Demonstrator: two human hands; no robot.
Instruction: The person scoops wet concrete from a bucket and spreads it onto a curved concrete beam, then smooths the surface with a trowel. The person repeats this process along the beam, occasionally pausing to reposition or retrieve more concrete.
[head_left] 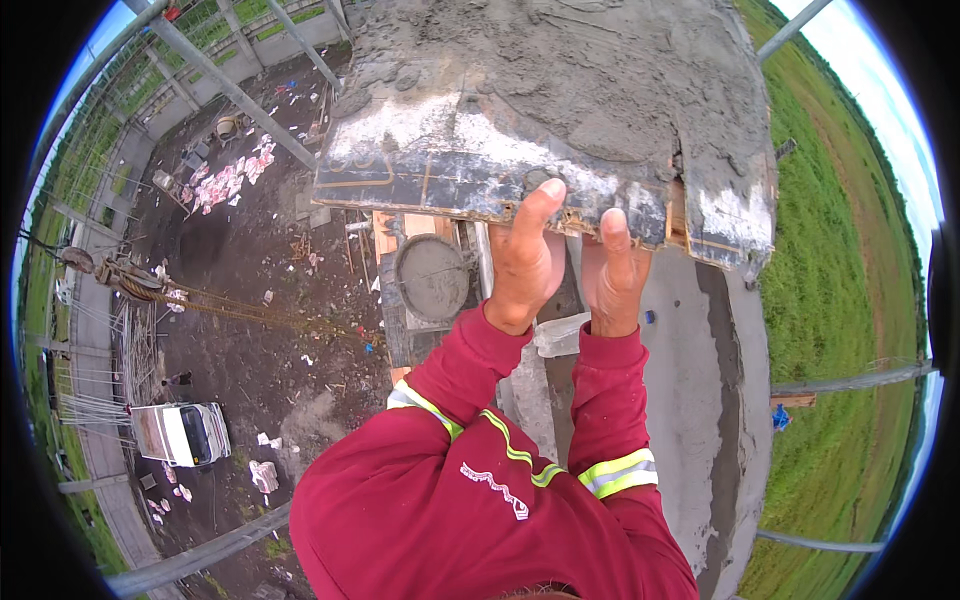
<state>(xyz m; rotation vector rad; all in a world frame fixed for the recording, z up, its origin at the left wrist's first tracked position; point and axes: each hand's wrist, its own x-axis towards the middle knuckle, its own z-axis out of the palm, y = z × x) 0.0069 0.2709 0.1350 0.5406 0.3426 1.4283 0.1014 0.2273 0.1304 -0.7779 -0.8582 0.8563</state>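
Both hands are grasping the near edge of a mortar-smeared plywood board (385, 150): the left hand (527, 265) is pressing its thumb over the rim, and the right hand (615, 272) is doing the same just beside it. The other fingers are hiding beneath the board, so how they are curling cannot be told. The board is extending forward from the grip and to both sides of it, its broken, splintered edge showing just right of the right thumb. Wet grey mortar (620, 70) is covering the face beyond the thumbs. Left of the grip and lower down, a round tub (399, 280) is holding more grey mortar. A smooth concrete surface (680, 370) is running back to the right of the wrists. Well below and far left, a white truck (195, 435) is standing on dark ground; far right, green grass (840, 330) is spreading.
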